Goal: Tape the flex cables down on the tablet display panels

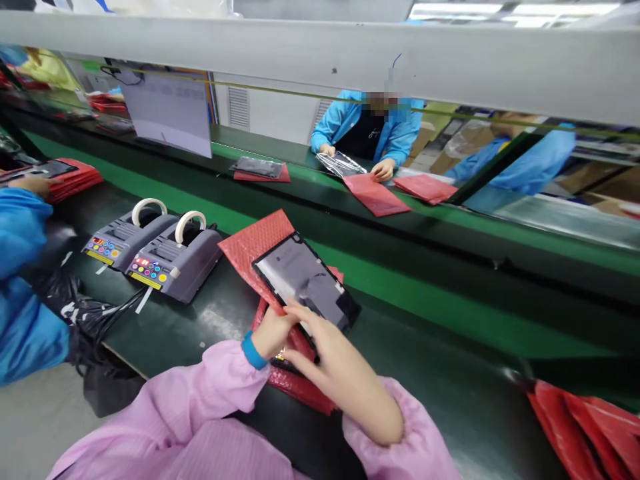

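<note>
1. Worktop [450, 400], dark and smooth, is running across the view beside a green belt [425, 300]. The pouch and panel are sitting on its near side, straight in front of the person.
2. A red bubble pouch [250, 247] is lying tilted, its dimpled, soft face showing at the upper left. It is resting over a low stack of like red pouches [300, 390].
3. Two grey tape dispensers [173, 263], boxy with coloured buttons and a pale tape roll on each, are standing just left of the pouch, apart from it.
4. A flat rectangular panel [305, 280], dark-edged with a glossy grey sheen, is sticking out of the pouch mouth at a slant, its far corner still inside the red film.
5. The right hand [345, 377] is reaching in from a pink sleeve, palm down, its fingers [320, 333] stretching out loose and flat against the panel's near edge.
6. The left hand [273, 330], wrist in a blue cuff, is curling narrowly, pinching the panel's near corner where it is meeting the pouch.
</note>
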`<state>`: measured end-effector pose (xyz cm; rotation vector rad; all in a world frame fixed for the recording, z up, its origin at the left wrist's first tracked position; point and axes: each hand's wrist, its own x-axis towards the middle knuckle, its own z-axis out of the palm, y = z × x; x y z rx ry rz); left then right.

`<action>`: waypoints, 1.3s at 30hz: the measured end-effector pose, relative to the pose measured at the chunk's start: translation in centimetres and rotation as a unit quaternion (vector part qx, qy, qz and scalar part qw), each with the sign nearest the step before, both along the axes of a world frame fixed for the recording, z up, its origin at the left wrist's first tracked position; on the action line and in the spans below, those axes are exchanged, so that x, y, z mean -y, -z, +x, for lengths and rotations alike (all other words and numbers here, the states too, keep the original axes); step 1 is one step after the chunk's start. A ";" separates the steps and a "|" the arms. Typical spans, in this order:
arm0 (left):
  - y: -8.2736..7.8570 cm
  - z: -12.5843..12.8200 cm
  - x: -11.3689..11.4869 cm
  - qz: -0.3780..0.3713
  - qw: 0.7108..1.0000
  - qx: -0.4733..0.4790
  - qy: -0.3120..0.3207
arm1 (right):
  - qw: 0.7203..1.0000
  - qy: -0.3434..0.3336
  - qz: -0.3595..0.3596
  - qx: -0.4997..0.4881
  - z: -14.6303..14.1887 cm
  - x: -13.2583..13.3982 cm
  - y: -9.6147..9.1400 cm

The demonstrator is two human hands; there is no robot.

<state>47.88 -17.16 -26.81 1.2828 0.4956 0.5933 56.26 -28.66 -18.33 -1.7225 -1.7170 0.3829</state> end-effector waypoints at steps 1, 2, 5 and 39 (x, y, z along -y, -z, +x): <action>-0.2 -0.6 -0.1 -0.053 0.998 0.012 -0.005 | 0.999 0.040 0.001 -0.012 1.2 0.7 0.5; -0.5 -1.1 -0.3 -0.113 0.993 0.025 -0.003 | 0.993 0.112 0.013 -0.019 2.5 1.4 1.1; -1.6 -1.9 -0.9 -0.262 0.963 0.049 0.038 | 0.944 0.314 0.000 -0.098 5.7 3.4 3.1; 1.4 -12.4 -5.5 0.124 0.951 -0.278 0.055 | 0.869 0.389 -0.305 0.028 1.4 2.4 5.9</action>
